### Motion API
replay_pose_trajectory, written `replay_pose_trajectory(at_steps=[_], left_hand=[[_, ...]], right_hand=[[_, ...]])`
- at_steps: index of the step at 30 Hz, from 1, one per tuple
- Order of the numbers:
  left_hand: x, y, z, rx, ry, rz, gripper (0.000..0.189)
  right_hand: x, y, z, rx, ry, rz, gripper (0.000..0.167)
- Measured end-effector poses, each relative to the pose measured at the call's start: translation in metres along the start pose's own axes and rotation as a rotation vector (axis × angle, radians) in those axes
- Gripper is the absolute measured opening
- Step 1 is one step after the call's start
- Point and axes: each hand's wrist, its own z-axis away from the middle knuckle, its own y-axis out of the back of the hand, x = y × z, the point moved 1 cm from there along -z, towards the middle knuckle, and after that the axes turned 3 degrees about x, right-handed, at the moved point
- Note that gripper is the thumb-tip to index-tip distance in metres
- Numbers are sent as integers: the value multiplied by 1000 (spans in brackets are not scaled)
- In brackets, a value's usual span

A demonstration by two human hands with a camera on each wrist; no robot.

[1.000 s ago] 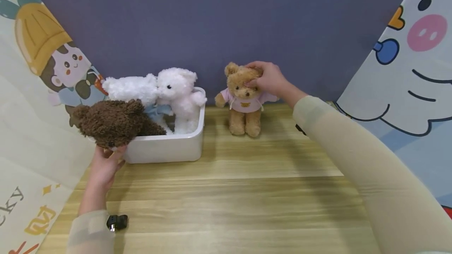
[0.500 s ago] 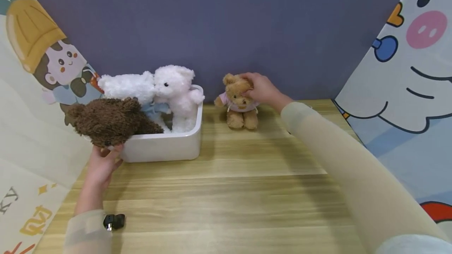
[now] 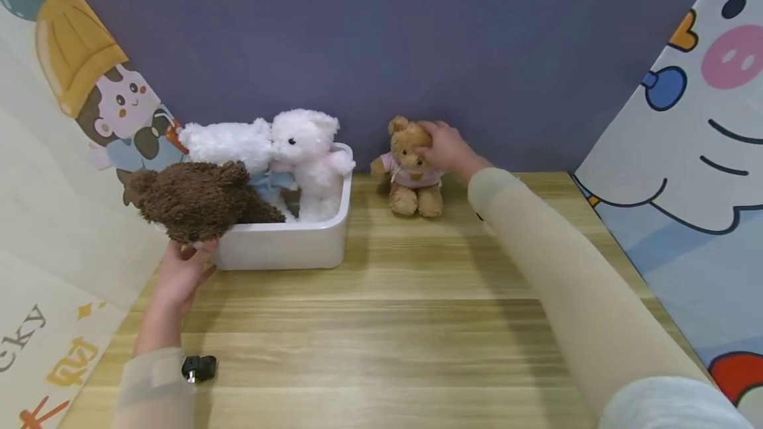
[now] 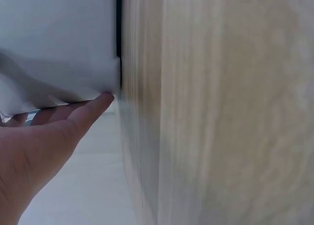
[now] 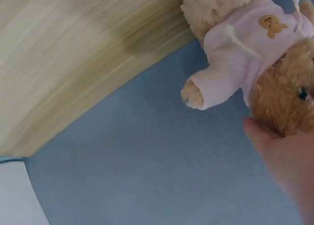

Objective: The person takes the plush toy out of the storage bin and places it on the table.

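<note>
My right hand (image 3: pixel 448 149) holds a light-brown teddy bear (image 3: pixel 411 177) by the side of its head, the thumb across its face. The bear wears a pink hoodie and sits upright on the table against the back wall, legs forward. At the lower left, my left hand (image 3: pixel 181 275) rests at the near left corner of a white bin (image 3: pixel 286 249), its fingers lying along the side wall in the left wrist view. A dark brown plush bear (image 3: pixel 193 200) slumps over the bin's left end, its head above that hand. Two white plush toys share the bin, one upright bear (image 3: pixel 306 151) and one lying toy (image 3: pixel 229 144).
A dark blue-grey wall (image 3: pixel 381 51) closes off the back of the wooden table (image 3: pixel 369 349). Printed panels stand on both sides, a cartoon child (image 3: pixel 128 104) on the left and a pig (image 3: pixel 715 124) on the right.
The light-brown bear has gone from standing to sitting, my right hand coming down slightly with it. My left hand stays at the bin corner. The head view has shifted a little.
</note>
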Motion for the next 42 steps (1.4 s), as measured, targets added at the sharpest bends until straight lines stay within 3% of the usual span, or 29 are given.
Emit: replay_pose_trajectory(at_steps=[5,16,28,34,42], left_hand=[[0,1,-1,-8,-6,7,83],[-2,3,0,-8,10,13,84],[-1,3,-2,1,14,7,85],[0,2,0,-5,11,7,84],[0,1,-1,-2,1,5,83]], right_hand=[[-2,11,3,20,-2,61,73],[-10,38,6,42,49,63,69],[-69,67,11,22,142,74,73],[-100,69,11,14,190,95,74],[-140,62,5,-5,189,76,78]])
